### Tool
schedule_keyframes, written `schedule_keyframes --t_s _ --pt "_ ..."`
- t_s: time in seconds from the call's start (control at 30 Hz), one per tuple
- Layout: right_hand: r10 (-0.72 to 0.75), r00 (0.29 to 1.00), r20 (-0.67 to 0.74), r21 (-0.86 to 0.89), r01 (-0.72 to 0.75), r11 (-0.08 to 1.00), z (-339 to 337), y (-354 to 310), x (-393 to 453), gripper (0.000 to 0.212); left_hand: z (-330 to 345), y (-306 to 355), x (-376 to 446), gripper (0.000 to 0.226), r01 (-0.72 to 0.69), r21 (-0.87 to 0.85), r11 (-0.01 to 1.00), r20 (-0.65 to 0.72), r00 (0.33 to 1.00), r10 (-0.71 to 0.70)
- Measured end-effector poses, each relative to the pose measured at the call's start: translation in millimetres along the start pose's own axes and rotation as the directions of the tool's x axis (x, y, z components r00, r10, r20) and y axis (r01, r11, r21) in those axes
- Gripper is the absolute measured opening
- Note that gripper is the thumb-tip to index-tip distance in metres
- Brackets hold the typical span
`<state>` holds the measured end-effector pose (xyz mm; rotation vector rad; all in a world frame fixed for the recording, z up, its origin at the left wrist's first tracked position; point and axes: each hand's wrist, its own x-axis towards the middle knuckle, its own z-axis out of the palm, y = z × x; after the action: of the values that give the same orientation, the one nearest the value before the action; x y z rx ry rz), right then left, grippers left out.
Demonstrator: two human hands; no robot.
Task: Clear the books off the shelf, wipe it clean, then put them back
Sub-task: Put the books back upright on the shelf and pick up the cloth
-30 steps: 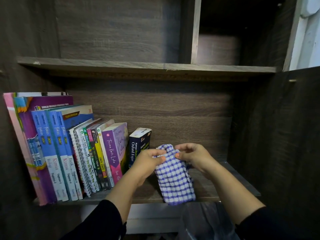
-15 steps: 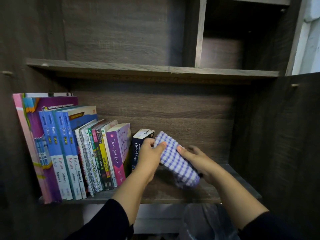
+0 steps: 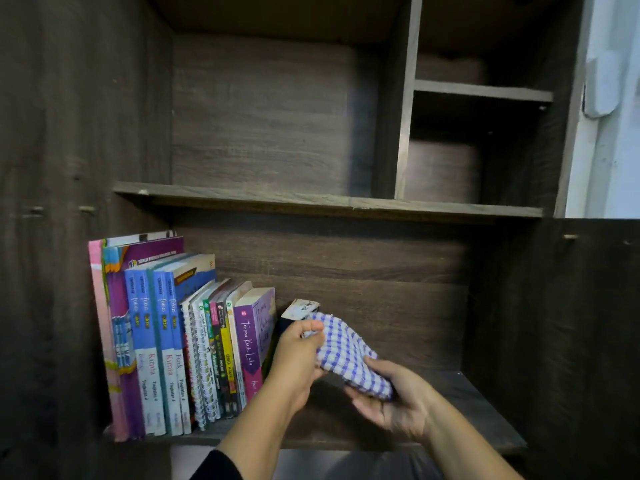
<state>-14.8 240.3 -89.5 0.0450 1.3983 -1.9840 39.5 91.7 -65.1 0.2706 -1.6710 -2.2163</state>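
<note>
1. Right of the books [image 3: 180,344], over the bare part of the shelf [image 3: 485,420]: cloth [image 3: 349,358], blue-and-white check, bunched and slanting from upper left to lower right. We hold it at both ends; whether it touches the board we cannot tell.
2. Left hand [image 3: 294,362]: just right of the books, thumb and fingers pinched on the cloth's upper end.
3. Right hand [image 3: 391,400]: farther right of the books, palm up, fingers curled loosely under the cloth's lower end, cradling more than gripping.
4. Books: one row, upright or leaning slightly right, packed against the cabinet's left wall. Tall blue and purple spines at the left; a spiral-bound one, thin spines and a purple paperback toward the right.
5. Dark book [image 3: 298,313]: last of the row, leaning, mostly hidden behind the left hand and cloth.
6. Upper shelf [image 3: 311,199]: above the books, nothing seen on it.
7. Step in hand, as we judge it: readying or folding the cloth. With the books on the shelf, clearing looks either not yet done or already finished and reversed; these views alone do not settle which.
8. Next move, if clearing is due: set the cloth aside right of the books, free both hands, and lift the row out from its right end, steadying the leaners.
</note>
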Motion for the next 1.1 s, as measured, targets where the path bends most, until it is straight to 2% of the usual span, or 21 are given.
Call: schedule_keyframes --t_s 0.07,0.2,0.33,0.6,0.7,0.83,0.97,1.03,1.1 --pt "-0.116 0.990 -0.086 0.017 0.118 0.993 6 -6 -4 0.029 -4 3 -4 0.018 0.006 0.097 0.995 -0.022 1.000 -0.004" --pt "-0.358 0.916 -0.182 -0.094 0.346 0.934 21 -29 -21 0.040 -7 25 -17 0.019 -0.039 0.164 0.986 -0.023 0.999 0.044" --pt "-0.534 0.831 -0.157 -0.169 0.510 0.844 52 -60 -52 0.040 -2 70 -32 0.021 -0.138 0.150 0.979 -0.008 0.990 0.140" --pt "-0.696 0.717 -0.049 -0.125 0.687 0.716 115 -136 -106 0.042 19 183 -44 0.013 -0.392 0.161 0.906 0.008 0.918 0.396" --pt "-0.725 0.687 -0.061 -0.138 0.713 0.687 138 -169 -113 0.040 26 216 -30 0.017 -0.452 0.190 0.872 0.014 0.889 0.458" --pt "-0.731 0.678 -0.076 -0.210 0.706 0.676 161 -199 -107 0.021 31 241 4 0.023 -0.466 0.242 0.851 -0.007 0.876 0.482" --pt "-0.739 0.661 -0.130 -0.291 0.687 0.666 170 -221 -89 0.024 35 249 35 0.019 -0.415 0.293 0.861 0.061 0.907 0.416" --pt "-0.747 0.638 -0.187 -0.406 0.643 0.650 170 -229 -78 0.014 37 249 45 0.010 -0.374 0.396 0.838 0.109 0.926 0.362" --pt "-0.770 0.600 -0.217 -0.595 0.544 0.592 168 -230 -72 0.015 36 246 52 0.040 -0.359 0.598 0.716 0.107 0.922 0.373"
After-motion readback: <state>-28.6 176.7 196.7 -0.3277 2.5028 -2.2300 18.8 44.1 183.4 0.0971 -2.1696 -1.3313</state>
